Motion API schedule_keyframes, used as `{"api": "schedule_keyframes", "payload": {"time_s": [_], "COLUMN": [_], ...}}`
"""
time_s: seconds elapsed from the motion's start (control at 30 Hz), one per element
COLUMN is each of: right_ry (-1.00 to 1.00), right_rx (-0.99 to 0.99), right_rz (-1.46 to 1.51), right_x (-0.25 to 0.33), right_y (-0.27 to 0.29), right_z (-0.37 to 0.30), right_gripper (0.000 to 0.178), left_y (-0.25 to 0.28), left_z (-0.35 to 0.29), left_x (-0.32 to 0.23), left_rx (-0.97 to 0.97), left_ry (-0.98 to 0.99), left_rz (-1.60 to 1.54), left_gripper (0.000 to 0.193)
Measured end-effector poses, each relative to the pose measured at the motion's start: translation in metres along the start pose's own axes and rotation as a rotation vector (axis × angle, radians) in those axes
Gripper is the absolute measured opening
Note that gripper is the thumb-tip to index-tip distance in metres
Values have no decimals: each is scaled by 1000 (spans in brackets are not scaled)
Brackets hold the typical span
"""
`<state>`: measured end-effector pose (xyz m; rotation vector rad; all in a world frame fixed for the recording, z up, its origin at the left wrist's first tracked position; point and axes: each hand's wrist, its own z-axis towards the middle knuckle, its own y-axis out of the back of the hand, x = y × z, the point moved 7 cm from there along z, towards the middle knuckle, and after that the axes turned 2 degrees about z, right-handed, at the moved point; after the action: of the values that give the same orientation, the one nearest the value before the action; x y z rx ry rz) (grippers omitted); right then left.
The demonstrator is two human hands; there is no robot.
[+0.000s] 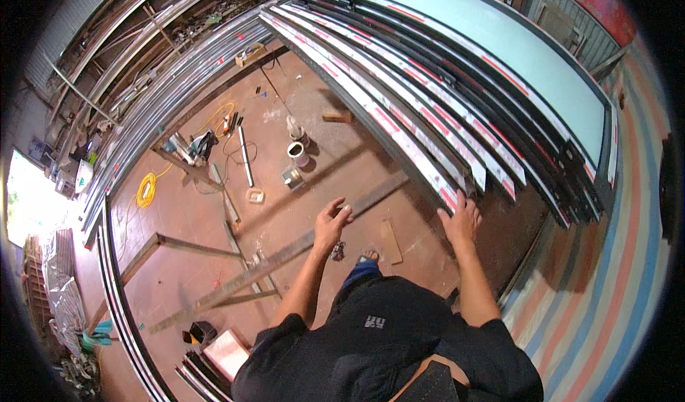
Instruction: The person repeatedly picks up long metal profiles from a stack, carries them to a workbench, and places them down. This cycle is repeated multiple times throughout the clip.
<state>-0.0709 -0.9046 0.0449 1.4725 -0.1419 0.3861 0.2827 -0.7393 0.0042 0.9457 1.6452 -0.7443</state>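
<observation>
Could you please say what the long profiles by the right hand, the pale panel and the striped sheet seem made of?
Long profiles: probably dark-coated metal, straight-edged, with white-and-red strips resembling protective film. Pale panel: perhaps glass, smooth and faintly bluish, though coated board is possible. Striped sheet: likely matt plastic tarpaulin, judging by its broad coloured bands.

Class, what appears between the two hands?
In the head view, between the left hand and right hand, a tan board and part of a metal beam show against brown floor.
</observation>
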Motion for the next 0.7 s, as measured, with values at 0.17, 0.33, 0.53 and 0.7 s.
{"api": "schedule_keyframes", "payload": {"time_s": [0.17,0.33,0.53,0.7], "right_ry": [-15,-51,-48,-26], "right_rx": [-108,-155,-158,-132], "right_rz": [-134,-169,-174,-206], "right_x": [18,15,10,7], "right_y": [1,-6,-14,-12], "right_z": [6,11,8,-11], "right_gripper": [89,93,91,89], "left_y": [-26,-67,-121,-114], "left_z": [165,302,371,364], "left_x": [0,4,-13,-2], "left_rx": [122,118,226,158], "left_ry": [267,377,398,340], "left_rz": [-206,-463,-1009,-929], "left_gripper": [66,90,77,46]}}
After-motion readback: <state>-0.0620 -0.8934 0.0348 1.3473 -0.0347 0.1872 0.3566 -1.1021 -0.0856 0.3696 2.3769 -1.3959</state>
